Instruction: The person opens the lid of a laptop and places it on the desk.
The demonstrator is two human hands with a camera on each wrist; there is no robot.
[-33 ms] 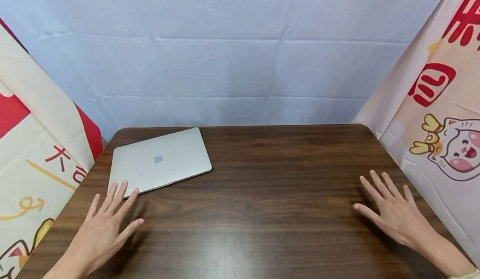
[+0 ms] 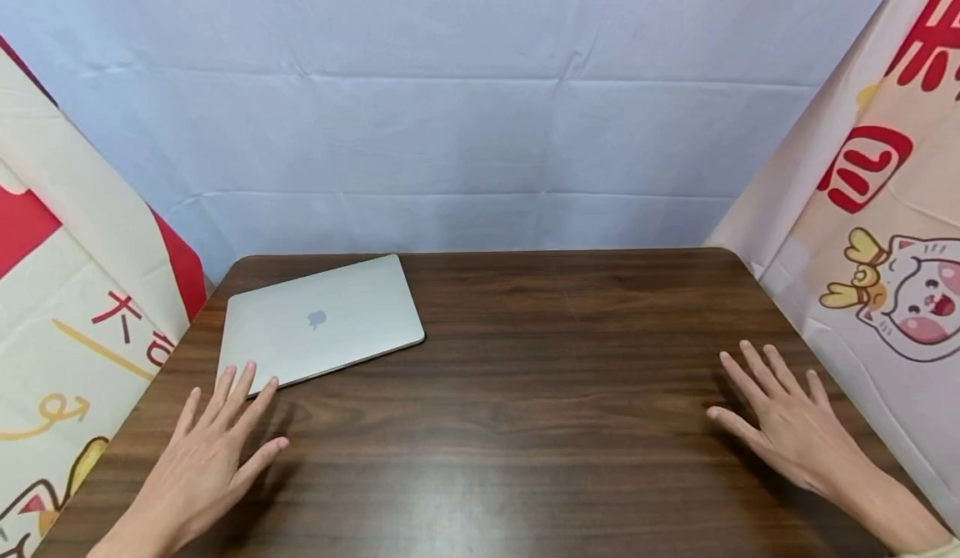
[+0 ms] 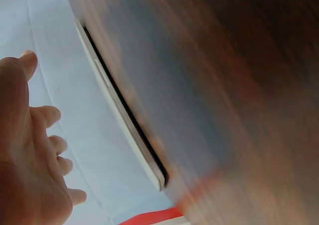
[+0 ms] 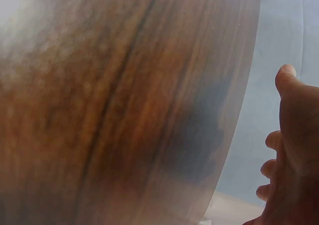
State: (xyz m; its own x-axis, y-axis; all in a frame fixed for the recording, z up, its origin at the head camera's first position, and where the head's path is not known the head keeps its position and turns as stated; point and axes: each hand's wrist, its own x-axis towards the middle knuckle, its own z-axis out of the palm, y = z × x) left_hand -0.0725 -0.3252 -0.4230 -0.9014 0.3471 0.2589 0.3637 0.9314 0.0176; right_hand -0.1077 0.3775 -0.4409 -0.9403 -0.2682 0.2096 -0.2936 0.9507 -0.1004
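Observation:
A closed silver laptop [image 2: 322, 320] with a dark apple logo on its lid lies slantwise on the brown wooden table [image 2: 525, 408], towards the back left. My left hand [image 2: 198, 466] hovers over the table with fingers spread and holds nothing. In the head view its fingertips overlap the laptop's near left corner. The left wrist view shows a gap between that hand [image 3: 30, 150] and the laptop's thin edge [image 3: 122, 108]. Over the table's right side, my right hand [image 2: 795, 433] also has its fingers spread, palm down, and holds nothing.
A pale cloth [image 2: 465, 108] hangs behind the table's far edge. Printed cloths with red writing and cartoon figures hang along the left side [image 2: 82, 233] and the right side [image 2: 892, 233], close beside the table's edges.

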